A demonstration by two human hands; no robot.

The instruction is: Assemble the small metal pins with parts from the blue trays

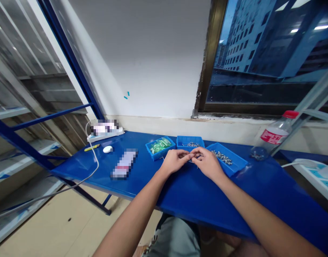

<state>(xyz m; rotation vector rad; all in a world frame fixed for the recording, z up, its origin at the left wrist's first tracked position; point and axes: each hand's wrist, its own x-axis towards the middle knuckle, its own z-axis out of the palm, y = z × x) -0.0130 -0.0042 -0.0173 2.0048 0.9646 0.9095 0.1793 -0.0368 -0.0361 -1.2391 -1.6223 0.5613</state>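
Note:
My left hand (175,160) and my right hand (206,161) meet above the blue table, both closed with fingertips pinched together. Whatever small piece they hold is hidden by the fingers; slim metal bits show just beneath them. Right behind the hands is a blue bin (190,139) with thin metal pieces like screws. Left of it, another blue bin (154,157) holds green pieces (160,144), perhaps plastic. Beside my right hand a third, angled blue bin (238,166) contains several short silvery metal fasteners (222,157).
On the table's left lie a blurred-out phone-shaped item (124,164), a white oval object (108,149), a yellow tool (92,147) and a power strip (106,135) with a trailing cable (95,167). At right stands a red-capped bottle (273,135) near a white strip (314,178).

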